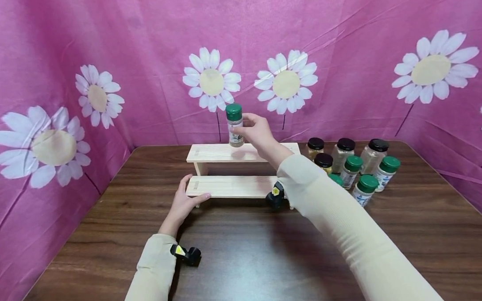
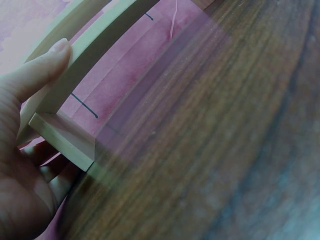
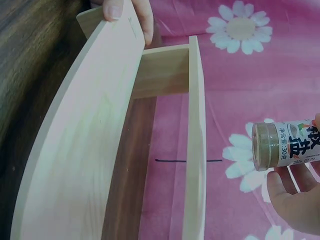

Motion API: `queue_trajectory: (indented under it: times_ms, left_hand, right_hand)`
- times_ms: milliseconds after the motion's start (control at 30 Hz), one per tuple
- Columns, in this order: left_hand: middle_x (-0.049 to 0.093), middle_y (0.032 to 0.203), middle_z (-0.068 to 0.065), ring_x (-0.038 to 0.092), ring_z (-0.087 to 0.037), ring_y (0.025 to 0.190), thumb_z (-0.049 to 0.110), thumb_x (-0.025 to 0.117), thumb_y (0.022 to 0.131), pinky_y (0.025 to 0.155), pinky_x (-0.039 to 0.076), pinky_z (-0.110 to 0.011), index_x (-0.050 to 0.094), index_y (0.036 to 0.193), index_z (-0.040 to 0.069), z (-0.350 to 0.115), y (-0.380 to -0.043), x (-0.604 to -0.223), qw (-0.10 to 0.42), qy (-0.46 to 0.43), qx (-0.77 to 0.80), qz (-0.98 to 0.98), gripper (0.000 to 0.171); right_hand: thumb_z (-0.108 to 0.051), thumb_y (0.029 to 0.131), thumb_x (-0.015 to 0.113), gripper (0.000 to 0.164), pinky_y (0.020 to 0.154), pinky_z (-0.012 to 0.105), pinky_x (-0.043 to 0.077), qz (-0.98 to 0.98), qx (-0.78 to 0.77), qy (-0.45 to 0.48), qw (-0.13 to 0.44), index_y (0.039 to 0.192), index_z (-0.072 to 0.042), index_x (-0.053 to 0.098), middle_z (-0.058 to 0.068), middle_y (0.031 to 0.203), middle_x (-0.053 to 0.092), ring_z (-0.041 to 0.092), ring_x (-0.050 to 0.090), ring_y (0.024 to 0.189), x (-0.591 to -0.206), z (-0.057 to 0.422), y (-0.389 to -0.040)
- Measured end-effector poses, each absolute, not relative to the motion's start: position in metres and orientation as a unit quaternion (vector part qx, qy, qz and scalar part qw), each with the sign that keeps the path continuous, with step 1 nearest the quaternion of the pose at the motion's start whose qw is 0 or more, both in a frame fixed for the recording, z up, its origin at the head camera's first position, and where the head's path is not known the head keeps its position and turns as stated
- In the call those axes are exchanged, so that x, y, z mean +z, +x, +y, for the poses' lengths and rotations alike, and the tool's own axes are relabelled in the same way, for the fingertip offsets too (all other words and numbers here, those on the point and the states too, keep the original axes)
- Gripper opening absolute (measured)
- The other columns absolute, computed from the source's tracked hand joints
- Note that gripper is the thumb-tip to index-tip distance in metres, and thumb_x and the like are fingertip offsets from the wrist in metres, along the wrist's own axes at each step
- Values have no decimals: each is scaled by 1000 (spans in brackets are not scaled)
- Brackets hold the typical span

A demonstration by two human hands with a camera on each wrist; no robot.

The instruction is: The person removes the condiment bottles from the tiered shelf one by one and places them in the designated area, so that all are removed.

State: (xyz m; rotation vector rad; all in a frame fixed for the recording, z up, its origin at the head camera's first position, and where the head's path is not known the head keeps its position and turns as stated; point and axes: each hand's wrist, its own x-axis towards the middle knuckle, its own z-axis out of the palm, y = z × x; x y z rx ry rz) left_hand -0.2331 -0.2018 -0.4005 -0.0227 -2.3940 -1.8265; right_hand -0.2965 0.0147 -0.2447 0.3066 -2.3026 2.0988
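Observation:
A two-tier wooden rack [image 1: 230,186] stands on the table, its upper shelf set behind the lower one. My left hand [image 1: 183,201] grips the left end of the lower shelf, thumb on the front edge and fingers round the side. In the left wrist view that thumb lies over the shelf edge, near the rack's end leg [image 2: 65,140]. Held upright above the upper shelf is a green-capped spice jar [image 1: 235,128], pinched by my right hand [image 1: 258,132]. The right wrist view shows the jar's printed label and its glass base [image 3: 265,145] apart from the shelf.
Several spice jars stand right of the rack: black-capped ones [image 1: 346,153] at the back, green-capped ones [image 1: 366,188] nearer. My right forearm partly covers this group. A pink cloth with daisies [image 1: 153,47] hangs behind the dark wooden table [image 1: 236,257].

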Motion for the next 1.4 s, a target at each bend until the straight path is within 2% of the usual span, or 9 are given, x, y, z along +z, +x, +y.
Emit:
queue_trajectory:
  times_ms: [167,400,567,933,1033,1133,1267,1400]
  left_hand:
    - [39,118,-16,38,-24,102,10,75,65,90,26,-35,24,131,5,-202,-233,-400,66,-10,-609,-791,83]
    - [39,119,-17,37,-24,103,10,75,65,90,25,-35,23,131,4,-202,-233,-403,65,-11,-606,-793,83]
    - [39,119,-17,37,-24,103,11,75,65,90,25,-35,24,131,5,-202,-233,-403,67,-7,-604,-794,83]
    - [38,119,-16,36,-24,103,10,75,65,91,24,-35,24,130,5,-202,-235,-402,67,-10,-605,-793,83]
    - [38,119,-16,36,-24,103,11,75,65,90,24,-35,24,130,5,-202,-235,-403,66,-11,-605,-794,83]
    - [38,119,-17,36,-24,103,11,75,65,90,25,-35,24,131,5,-203,-236,-403,67,-10,-604,-794,83]
    - [38,120,-16,36,-23,104,12,75,66,90,24,-36,23,131,6,-203,-235,-403,66,-7,-600,-797,83]
    - [37,121,-17,36,-23,105,12,75,66,91,24,-36,22,131,5,-203,-235,-403,63,-7,-600,-797,84]
  right_hand:
    - [-8,74,67,38,84,36,37,-746,658,96,14,110,-6,55,10,104,56,19,49,98,-241,28,-295]
    - [-5,73,67,39,84,38,36,-750,652,110,18,110,-3,55,14,105,56,21,50,97,-235,46,-289]
    - [-7,74,67,43,86,39,35,-759,640,122,12,115,-4,53,14,107,55,20,49,99,-231,62,-281]
    - [-6,76,64,44,83,39,38,-734,662,150,4,116,0,49,16,109,53,25,49,97,-235,106,-266]
    - [-10,76,65,45,84,38,37,-750,647,139,7,118,-3,48,14,110,53,24,49,99,-235,119,-261]
    - [-16,77,66,44,75,33,41,-768,628,124,17,116,-6,50,8,105,56,20,51,94,-236,130,-257]
    - [-15,76,66,38,66,27,41,-760,639,115,31,111,-9,54,-1,94,59,15,51,89,-240,142,-253]
    - [-12,76,66,34,76,28,40,-748,652,121,31,108,-11,56,-4,91,60,14,51,91,-243,154,-249]
